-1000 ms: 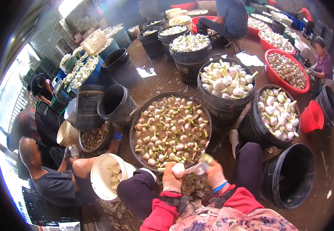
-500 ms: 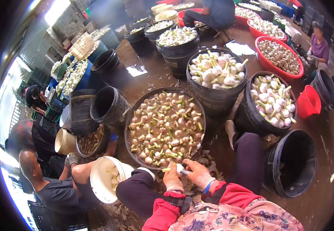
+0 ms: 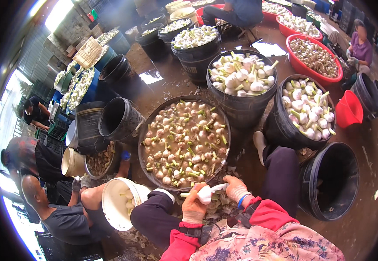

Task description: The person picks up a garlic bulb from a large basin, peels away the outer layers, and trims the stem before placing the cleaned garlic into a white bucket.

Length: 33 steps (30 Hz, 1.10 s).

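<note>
My left hand (image 3: pixel 193 209), in an orange-and-white glove, grips a white garlic bulb (image 3: pixel 204 195) with its green stem pointing left. My right hand (image 3: pixel 236 190), gloved alike, is closed on a pale strip (image 3: pixel 219 188) that reaches to the bulb; whether it is peel or a blade I cannot tell. Just beyond both hands is a wide dark tub (image 3: pixel 140 145) of muddy water, full of brownish garlic bulbs (image 3: pixel 184 143) with cut green stems. Loose garlic skins (image 3: pixel 217 206) lie on the floor below my hands.
Black buckets (image 3: pixel 241 106) of white garlic stand beyond the tub and to its right. By my right leg is an empty black bucket (image 3: pixel 328 182); by my left, a white bucket (image 3: pixel 115 204) holding some bulbs. Other people sit working at left, far right and back.
My hands have moved apart slightly, the right one rightward and up. More of the white bulb shows, and the pale strip now stretches between it and my right hand.
</note>
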{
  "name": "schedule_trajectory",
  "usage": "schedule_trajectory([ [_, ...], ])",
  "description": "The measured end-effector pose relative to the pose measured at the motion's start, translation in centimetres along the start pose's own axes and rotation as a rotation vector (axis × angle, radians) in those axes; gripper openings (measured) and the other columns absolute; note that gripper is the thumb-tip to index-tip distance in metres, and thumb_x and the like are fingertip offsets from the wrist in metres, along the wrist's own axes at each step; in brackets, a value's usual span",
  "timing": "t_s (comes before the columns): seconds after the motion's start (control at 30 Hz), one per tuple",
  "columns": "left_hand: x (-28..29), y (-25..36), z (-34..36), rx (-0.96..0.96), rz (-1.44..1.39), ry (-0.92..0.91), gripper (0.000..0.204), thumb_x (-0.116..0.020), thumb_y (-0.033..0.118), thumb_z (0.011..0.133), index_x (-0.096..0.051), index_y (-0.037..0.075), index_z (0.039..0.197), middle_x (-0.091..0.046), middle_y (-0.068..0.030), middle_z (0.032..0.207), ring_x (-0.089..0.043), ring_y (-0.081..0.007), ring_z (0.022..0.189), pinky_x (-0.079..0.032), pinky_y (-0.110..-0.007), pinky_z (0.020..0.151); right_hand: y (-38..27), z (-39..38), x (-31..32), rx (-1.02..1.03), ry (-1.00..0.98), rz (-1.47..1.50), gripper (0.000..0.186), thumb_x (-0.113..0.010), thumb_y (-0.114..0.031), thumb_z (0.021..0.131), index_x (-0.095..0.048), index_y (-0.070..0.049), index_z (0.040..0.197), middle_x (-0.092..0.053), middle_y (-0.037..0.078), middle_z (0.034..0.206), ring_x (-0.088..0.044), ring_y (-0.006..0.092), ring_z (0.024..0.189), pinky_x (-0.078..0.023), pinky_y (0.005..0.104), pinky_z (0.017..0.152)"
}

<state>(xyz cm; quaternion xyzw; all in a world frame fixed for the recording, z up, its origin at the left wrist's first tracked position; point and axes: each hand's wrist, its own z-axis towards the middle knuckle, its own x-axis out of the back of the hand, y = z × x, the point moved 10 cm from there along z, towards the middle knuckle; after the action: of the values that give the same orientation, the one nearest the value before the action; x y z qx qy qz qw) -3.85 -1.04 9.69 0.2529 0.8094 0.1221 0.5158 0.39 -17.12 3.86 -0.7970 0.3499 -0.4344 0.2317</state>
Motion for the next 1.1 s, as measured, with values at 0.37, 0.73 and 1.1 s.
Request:
schedule_trajectory([
  [0.37, 2.3, 4.5, 0.4, -0.192, -0.364, 0.097, 0.038, -0.05, 0.028, 0.086, -0.052, 0.005, 0.117, -0.056, -0.0139, 0.117, -0.051, -0.0383, 0.111, -0.039, -0.061, 0.093, 2.4, -1.4, -6.5, 0.17, -0.595, -0.525, 0.033, -0.058, -0.011, 0.069, -0.066, -0.012, 0.101, -0.066, 0.013, 0.096, -0.063, 0.0298, 0.091, -0.049, 0.0378, 0.078],
  [0.73, 7.1, 25.9, -4.8, -0.862, -0.524, 0.243, 0.039, -0.051, 0.028, 0.088, -0.052, -0.005, 0.109, -0.061, -0.0171, 0.105, -0.057, -0.0353, 0.104, -0.053, -0.043, 0.082, 4.4, 0.1, -9.0, 0.213, -0.617, -0.555, 0.035, -0.055, -0.011, 0.069, -0.066, -0.013, 0.102, -0.066, 0.012, 0.1, -0.062, 0.0299, 0.094, -0.048, 0.0374, 0.081],
  [1.1, 16.7, 25.8, 23.5, -0.608, 1.113, 0.727, 0.021, -0.058, 0.018, 0.082, -0.068, 0.008, 0.098, -0.066, -0.0089, 0.087, -0.06, -0.0208, 0.078, -0.047, -0.032, 0.078, 0.1, 0.9, -9.1, 0.15, -0.52, 0.055, 0.044, -0.05, -0.007, 0.069, -0.06, -0.008, 0.112, -0.06, 0.014, 0.109, -0.055, 0.0272, 0.106, -0.042, 0.0306, 0.09],
])
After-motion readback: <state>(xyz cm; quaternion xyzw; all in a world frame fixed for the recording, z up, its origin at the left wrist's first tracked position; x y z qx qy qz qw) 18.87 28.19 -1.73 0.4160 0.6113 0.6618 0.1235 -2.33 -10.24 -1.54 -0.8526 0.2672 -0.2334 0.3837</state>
